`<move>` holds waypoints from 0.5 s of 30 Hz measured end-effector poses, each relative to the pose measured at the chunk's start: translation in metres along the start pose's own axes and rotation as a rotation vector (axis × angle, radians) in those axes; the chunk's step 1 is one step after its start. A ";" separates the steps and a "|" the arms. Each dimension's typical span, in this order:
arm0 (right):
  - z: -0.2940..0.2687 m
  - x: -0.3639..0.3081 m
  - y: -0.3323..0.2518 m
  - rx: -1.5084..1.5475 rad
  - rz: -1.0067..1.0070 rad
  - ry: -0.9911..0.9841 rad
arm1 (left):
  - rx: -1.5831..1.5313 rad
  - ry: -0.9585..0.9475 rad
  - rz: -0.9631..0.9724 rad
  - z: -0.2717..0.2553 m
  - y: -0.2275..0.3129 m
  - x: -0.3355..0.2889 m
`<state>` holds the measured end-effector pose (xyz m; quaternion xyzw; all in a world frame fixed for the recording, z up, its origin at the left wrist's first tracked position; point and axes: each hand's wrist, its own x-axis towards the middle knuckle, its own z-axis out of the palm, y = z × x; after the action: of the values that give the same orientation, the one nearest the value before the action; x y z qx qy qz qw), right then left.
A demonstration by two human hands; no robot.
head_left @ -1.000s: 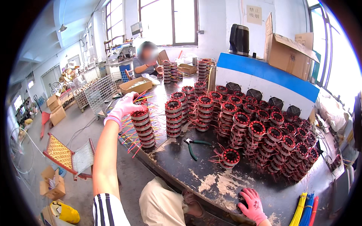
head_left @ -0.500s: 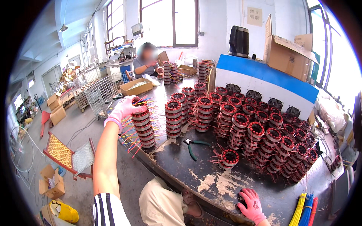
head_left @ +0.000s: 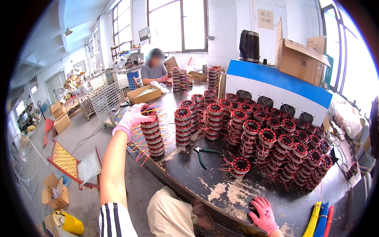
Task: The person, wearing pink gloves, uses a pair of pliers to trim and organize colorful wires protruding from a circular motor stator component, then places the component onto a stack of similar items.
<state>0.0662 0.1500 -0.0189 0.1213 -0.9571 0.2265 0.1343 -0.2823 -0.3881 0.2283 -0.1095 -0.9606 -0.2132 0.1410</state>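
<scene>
Beneath the fingers of the pink-gloved left hand (head_left: 136, 118) and right hand (head_left: 263, 213), a big dark table (head_left: 183, 160), worn pale in patches beside the right fingers. Well beyond the right fingers, a blue and white cabinet (head_left: 276, 83). Between cabinet and right fingers, a packed crowd of coil stacks (head_left: 267, 137). Directly under the left fingers, at the table's edge, a tall stack of grey and red coils (head_left: 152, 137); left fingers bent over its upper rim, touching, but whether gripping or merely resting, impossible to tell. Right of the left fingers, apart, a second tall stack (head_left: 183, 128). Right fingers curved down at the table, holding something or not, impossible to tell. Right of those fingers, yellow, blue and red bundles (head_left: 322, 219). Just beyond them, a short coil stack (head_left: 240, 173). Between both hands' fingers, touching neither, green-handled pliers (head_left: 201, 158).
</scene>
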 end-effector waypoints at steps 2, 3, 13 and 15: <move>0.000 0.000 0.000 0.011 -0.003 -0.003 | -0.011 0.039 0.000 0.001 -0.002 -0.001; 0.000 0.001 0.000 0.016 -0.005 -0.004 | -0.028 0.050 -0.004 0.000 -0.003 0.000; 0.000 0.001 -0.001 -0.010 -0.002 0.005 | -0.005 0.003 -0.037 -0.002 0.005 -0.006; 0.000 0.001 -0.003 0.000 -0.003 0.006 | 0.004 0.009 -0.024 -0.005 0.001 -0.009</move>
<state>0.0659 0.1474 -0.0177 0.1220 -0.9565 0.2265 0.1374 -0.2727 -0.3906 0.2302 -0.0966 -0.9616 -0.2133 0.1429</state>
